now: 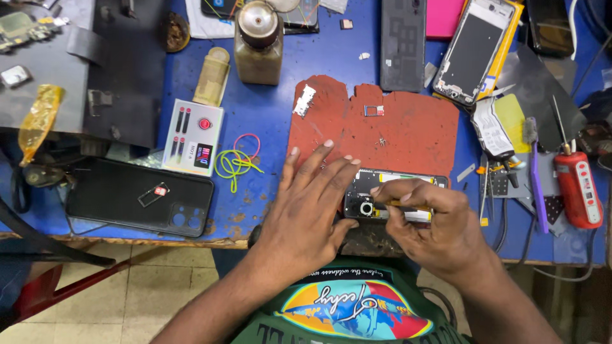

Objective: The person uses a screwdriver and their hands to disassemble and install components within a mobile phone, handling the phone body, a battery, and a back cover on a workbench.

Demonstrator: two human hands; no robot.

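The left hand (312,204) lay spread flat, steadying the opened phone (395,194) on the red mat (395,130) at the blue table's (255,114) near edge, while the right hand (433,223) pinched a small screwdriver (401,205) against it.

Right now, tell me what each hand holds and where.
Right hand pinches a thin yellow-handled tool by its shaft; left hand holds nothing, resting flat beside the opened phone.
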